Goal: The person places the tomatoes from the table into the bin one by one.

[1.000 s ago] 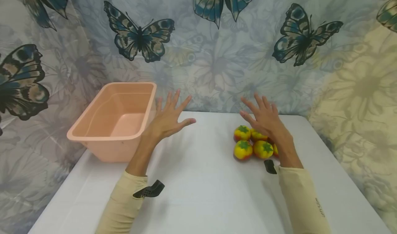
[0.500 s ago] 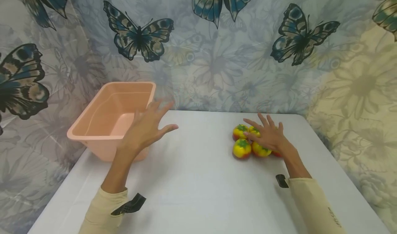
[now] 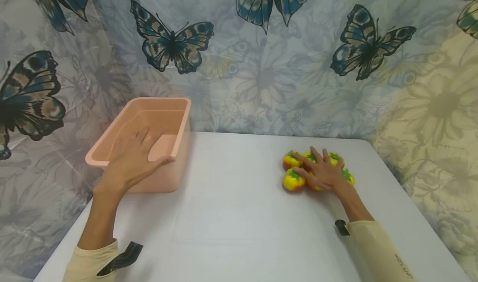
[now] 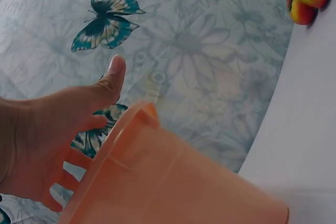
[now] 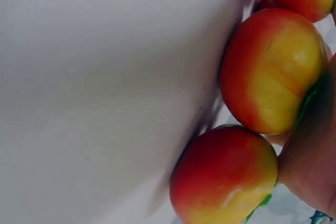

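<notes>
Sleeves of pale beige cloth (image 3: 379, 248) are covering the forearms nearest the viewer, a black strap (image 3: 121, 260) showing by each cuff. Beyond them, a smooth white surface (image 3: 231, 219) is stretching forward. Farther in, the left hand (image 3: 128, 161) is hovering at the near rim of a rectangular peach-pink plastic tub (image 3: 169, 178). Its fingers are lying spread, thumb well apart; the views are leaving it unclear whether they are touching the rim. The tub is standing upright toward the left, its mouth facing up.

On the right, the right hand (image 3: 323, 172) is lying over a cluster of round, glossy yellow-and-red fruits with green leafy tops (image 3: 293, 181), which are sitting close together on the surface. Its fingers are fanning across them, no fruit visibly pinched.

The step in hand is apparently the taking hold of fruit. The next move is likely calling for settling on one, curling thumb and fingers round it, and lifting without rolling its neighbours.

Farthest back, a blue-grey floral backdrop (image 3: 269, 107) is hanging behind everything, its printed teal-and-black butterflies (image 3: 172, 45) showing clearly.
</notes>
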Available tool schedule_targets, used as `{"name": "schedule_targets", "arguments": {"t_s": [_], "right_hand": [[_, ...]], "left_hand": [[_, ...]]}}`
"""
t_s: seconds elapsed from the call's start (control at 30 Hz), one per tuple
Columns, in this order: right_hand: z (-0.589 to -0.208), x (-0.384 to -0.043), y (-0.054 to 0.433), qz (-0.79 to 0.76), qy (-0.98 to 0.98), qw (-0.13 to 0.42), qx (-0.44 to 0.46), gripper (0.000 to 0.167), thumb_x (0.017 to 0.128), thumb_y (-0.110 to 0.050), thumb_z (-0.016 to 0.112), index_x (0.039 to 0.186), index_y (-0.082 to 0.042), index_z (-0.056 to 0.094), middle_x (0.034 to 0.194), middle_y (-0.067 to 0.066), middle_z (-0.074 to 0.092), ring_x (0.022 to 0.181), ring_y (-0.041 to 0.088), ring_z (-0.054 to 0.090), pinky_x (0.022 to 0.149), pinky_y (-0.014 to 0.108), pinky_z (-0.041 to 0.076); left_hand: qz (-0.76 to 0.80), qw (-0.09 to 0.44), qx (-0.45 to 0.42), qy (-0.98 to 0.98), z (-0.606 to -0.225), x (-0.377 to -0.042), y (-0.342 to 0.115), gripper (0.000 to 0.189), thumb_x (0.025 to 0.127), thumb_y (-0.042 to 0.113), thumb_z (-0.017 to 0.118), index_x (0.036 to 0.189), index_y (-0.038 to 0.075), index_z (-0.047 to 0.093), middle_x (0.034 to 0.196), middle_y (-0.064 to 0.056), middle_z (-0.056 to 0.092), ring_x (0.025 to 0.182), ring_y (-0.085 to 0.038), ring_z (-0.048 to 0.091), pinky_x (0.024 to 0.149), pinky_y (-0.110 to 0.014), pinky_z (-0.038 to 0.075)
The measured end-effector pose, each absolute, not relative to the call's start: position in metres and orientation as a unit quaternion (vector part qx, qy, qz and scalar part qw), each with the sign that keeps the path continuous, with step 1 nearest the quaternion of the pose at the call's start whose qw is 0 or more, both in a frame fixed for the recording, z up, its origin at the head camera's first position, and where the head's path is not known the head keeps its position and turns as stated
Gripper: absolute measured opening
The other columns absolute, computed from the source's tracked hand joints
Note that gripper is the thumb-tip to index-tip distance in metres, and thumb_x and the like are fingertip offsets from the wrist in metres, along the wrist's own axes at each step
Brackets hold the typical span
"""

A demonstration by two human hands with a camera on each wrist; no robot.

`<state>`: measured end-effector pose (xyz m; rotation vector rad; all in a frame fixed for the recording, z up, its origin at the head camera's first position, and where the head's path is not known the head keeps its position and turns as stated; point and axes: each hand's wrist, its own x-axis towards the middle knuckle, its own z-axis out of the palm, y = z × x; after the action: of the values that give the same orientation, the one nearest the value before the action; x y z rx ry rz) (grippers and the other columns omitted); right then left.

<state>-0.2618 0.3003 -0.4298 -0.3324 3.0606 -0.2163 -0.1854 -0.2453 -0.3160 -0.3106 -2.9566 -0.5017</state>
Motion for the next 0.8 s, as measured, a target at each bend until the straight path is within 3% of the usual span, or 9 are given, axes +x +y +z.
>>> {"name": "schedule_targets", "arguments": {"t_s": [0.17,0.33,0.43,0.53,0.6,0.67,0.73,0.8], "right_hand": [[-0.435,-0.262,0.300,-0.059,0.992,0.022,-0.110,0.071,0.102,-0.076,0.029,0.165,-0.042,0.025,0.173,0.028,0.011,0.153,0.067,0.013,0.103,0.096,0.001],[-0.435,-0.263,0.299,-0.066,0.991,0.022,-0.111,0.071,0.102,-0.075,0.029,0.165,-0.041,0.026,0.174,0.028,0.010,0.153,0.067,0.013,0.103,0.096,-0.003],[-0.436,-0.263,0.300,-0.069,0.991,0.021,-0.109,0.071,0.102,-0.074,0.029,0.165,-0.040,0.026,0.173,0.028,0.010,0.153,0.067,0.013,0.103,0.096,-0.004],[-0.436,-0.263,0.301,-0.069,0.992,0.019,-0.108,0.071,0.102,-0.075,0.028,0.165,-0.041,0.025,0.173,0.028,0.010,0.153,0.067,0.012,0.102,0.096,-0.005],[-0.436,-0.264,0.301,-0.071,0.991,0.017,-0.108,0.071,0.102,-0.075,0.027,0.165,-0.042,0.024,0.173,0.029,0.010,0.152,0.068,0.012,0.102,0.096,-0.006],[-0.437,-0.264,0.300,-0.072,0.991,0.016,-0.108,0.071,0.102,-0.076,0.027,0.165,-0.043,0.024,0.173,0.029,0.010,0.152,0.068,0.012,0.102,0.096,-0.006],[-0.437,-0.264,0.299,-0.074,0.991,0.017,-0.108,0.071,0.102,-0.076,0.027,0.165,-0.043,0.023,0.173,0.029,0.010,0.152,0.068,0.013,0.103,0.096,-0.006],[-0.437,-0.265,0.299,-0.074,0.991,0.019,-0.106,0.071,0.102,-0.076,0.027,0.165,-0.043,0.023,0.173,0.029,0.010,0.152,0.068,0.012,0.103,0.096,-0.007]], "left_hand": [[-0.151,0.059,-0.096,-0.982,-0.319,-0.180,-0.261,0.095,0.092,0.074,0.060,0.168,0.027,0.025,0.174,-0.020,0.021,0.160,-0.048,0.018,0.120,-0.082,0.002],[-0.129,0.057,-0.093,-0.986,-0.322,-0.178,-0.269,0.096,0.090,0.073,0.064,0.166,0.024,0.032,0.163,-0.025,0.041,0.149,-0.051,0.038,0.115,-0.081,0.023],[-0.117,0.066,-0.104,-0.985,-0.327,-0.179,-0.273,0.087,0.089,0.069,0.069,0.158,0.021,0.048,0.148,-0.024,0.059,0.133,-0.046,0.058,0.101,-0.070,0.046],[-0.090,0.097,-0.129,-0.983,-0.332,-0.179,-0.275,0.066,0.087,0.062,0.075,0.134,0.015,0.072,0.112,-0.018,0.078,0.097,-0.036,0.074,0.074,-0.054,0.056],[-0.070,0.132,-0.150,-0.977,-0.337,-0.180,-0.276,0.049,0.085,0.057,0.079,0.105,0.012,0.082,0.078,-0.009,0.076,0.069,-0.025,0.067,0.058,-0.043,0.050],[-0.044,0.186,-0.171,-0.967,-0.342,-0.181,-0.275,0.041,0.079,0.053,0.084,0.075,0.012,0.077,0.056,0.001,0.057,0.054,-0.016,0.048,0.048,-0.034,0.036],[-0.031,0.231,-0.190,-0.954,-0.346,-0.182,-0.272,0.043,0.075,0.048,0.087,0.059,0.016,0.063,0.051,0.007,0.036,0.052,-0.012,0.032,0.047,-0.029,0.025],[-0.033,0.257,-0.202,-0.945,-0.350,-0.182,-0.268,0.048,0.073,0.046,0.088,0.054,0.020,0.053,0.052,0.010,0.029,0.053,-0.010,0.027,0.048,-0.026,0.020]]}}
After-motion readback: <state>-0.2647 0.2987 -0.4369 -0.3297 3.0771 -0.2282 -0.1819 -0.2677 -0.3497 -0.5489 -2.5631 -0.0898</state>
